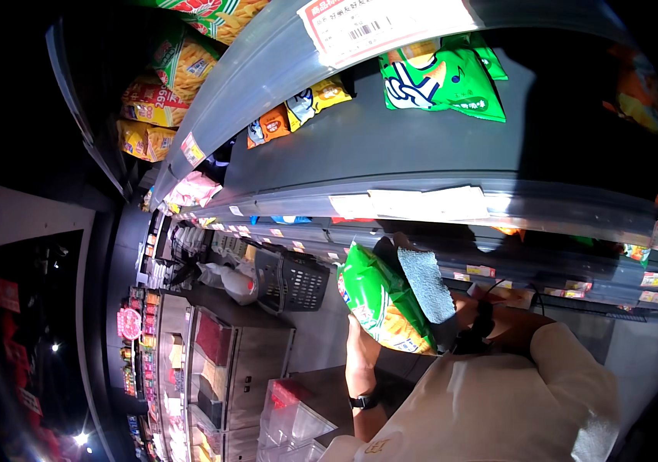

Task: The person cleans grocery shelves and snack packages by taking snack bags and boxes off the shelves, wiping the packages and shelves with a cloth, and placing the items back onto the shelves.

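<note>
My left hand grips a green, puffed snack bag from its lower left side. Printed on the bag are yellow fries-like snacks and some writing. A dark watch is on the left wrist. Pressed along the bag's right side is a light blue-grey cloth. My right hand is behind that cloth and holds it; most of its fingers are hidden. Both hands are in front of my light-coloured shirt, below the shelf edge.
Above, a dark shelf carries green chip bags and small orange and yellow bags. Its front rail bears price labels. A grey shopping basket stands down the aisle. Wooden display cabinets and clear plastic bins are to the left.
</note>
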Available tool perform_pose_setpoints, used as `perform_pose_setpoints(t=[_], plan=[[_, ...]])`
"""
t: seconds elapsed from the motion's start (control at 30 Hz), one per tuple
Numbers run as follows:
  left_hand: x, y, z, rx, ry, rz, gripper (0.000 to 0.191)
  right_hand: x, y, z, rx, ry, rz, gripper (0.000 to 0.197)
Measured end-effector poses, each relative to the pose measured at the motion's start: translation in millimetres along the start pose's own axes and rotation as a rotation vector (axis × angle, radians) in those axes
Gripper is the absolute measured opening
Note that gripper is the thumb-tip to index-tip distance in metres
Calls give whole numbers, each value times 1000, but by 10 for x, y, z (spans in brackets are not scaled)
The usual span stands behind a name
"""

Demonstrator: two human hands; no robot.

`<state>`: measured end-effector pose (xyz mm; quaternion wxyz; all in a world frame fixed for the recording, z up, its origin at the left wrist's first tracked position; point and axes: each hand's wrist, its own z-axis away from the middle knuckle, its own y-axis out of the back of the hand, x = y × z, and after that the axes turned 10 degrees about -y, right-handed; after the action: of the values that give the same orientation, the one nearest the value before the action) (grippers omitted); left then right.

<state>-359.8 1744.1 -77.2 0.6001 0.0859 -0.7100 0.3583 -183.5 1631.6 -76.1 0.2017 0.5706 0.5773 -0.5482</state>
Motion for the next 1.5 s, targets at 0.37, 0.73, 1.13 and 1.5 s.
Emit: perform_pose_setpoints(t=[0.37, 0.73, 1.13, 1.5], plan=[[-459, 651, 181, -12, 153, 583, 67, 28, 29, -15, -13, -28, -14, 56], [2, 596, 40, 226, -202, 200, 58, 51, 91, -9, -14, -42, -33, 57], [251, -98, 159, 230, -374, -361, 53, 133, -103, -82, -26, -53, -46, 57], [139, -454, 149, 309, -375, -603, 59, 99, -59, 43, -29, -76, -65, 58]])
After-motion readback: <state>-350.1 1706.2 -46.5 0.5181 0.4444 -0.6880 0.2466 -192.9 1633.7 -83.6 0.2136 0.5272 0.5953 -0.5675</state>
